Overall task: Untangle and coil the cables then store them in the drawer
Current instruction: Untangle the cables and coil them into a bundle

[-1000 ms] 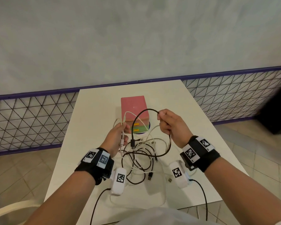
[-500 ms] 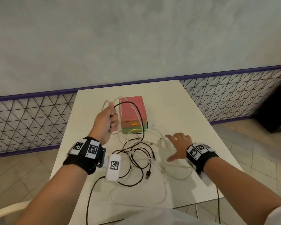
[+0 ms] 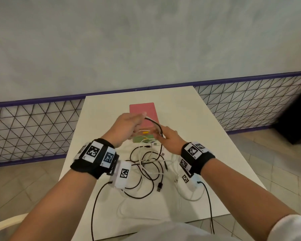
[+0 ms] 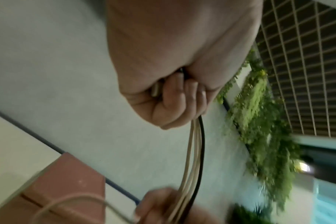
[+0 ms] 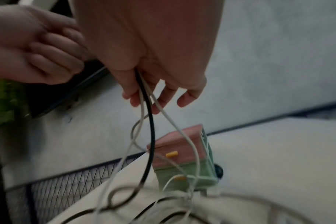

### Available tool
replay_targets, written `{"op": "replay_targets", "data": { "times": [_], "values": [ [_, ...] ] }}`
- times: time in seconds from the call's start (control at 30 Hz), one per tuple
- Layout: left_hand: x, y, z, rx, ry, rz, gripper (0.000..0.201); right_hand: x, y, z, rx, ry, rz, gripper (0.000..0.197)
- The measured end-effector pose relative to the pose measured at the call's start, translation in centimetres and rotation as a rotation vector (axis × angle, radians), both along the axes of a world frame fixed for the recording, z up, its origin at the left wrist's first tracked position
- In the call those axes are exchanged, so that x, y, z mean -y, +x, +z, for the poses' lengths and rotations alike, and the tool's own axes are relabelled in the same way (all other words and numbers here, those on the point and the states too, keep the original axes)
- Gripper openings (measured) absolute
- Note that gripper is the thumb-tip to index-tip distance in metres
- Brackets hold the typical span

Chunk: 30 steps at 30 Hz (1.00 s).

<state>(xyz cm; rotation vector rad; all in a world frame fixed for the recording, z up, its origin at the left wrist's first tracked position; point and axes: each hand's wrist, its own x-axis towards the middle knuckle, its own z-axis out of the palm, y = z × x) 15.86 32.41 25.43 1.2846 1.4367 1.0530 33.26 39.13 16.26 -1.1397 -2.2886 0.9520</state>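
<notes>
Cables (image 3: 157, 125) bunched inside clenched left grip (image 3: 127, 126), onward through loosely curled right grip (image 3: 169, 139), above drawer unit (image 3: 142, 109).

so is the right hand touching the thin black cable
Touching. The right wrist view shows the thin black cable coming out from inside the right hand and passing along its fingers, with thin white cables beside it.

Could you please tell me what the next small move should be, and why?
Probably draw the right hand down the black cable, separating it from the white cables: the left hand grips both together, and they cross on the table.
</notes>
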Motion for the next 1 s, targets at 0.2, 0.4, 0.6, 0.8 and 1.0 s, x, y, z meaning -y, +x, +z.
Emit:
{"op": "replay_targets", "data": {
  "times": [0.2,0.4,0.6,0.8,1.0],
  "values": [
    [-0.4,-1.6,2.9,0.325,0.163,0.145,0.044,0.1,0.5,-3.0,0.245,-0.115,-0.095,0.032],
    [-0.2,-2.2,2.5,0.352,0.173,0.187,0.044,-1.5,0.1,-1.1,0.250,-0.104,-0.137,0.027],
    [-0.5,-3.6,4.4,0.422,0.271,0.212,0.044,-3.7,-1.4,5.1,-0.311,-0.152,-0.210,0.016],
    [-1.1,-3.3,1.9,0.294,0.117,0.251,0.036,-2.6,-1.2,2.4,-0.220,-0.095,-0.222,0.070],
    [-1.3,-3.1,-2.0,0.407,-0.048,0.311,0.040,0.6,0.6,-3.5,0.296,-0.077,0.012,0.029]
  ]
}}
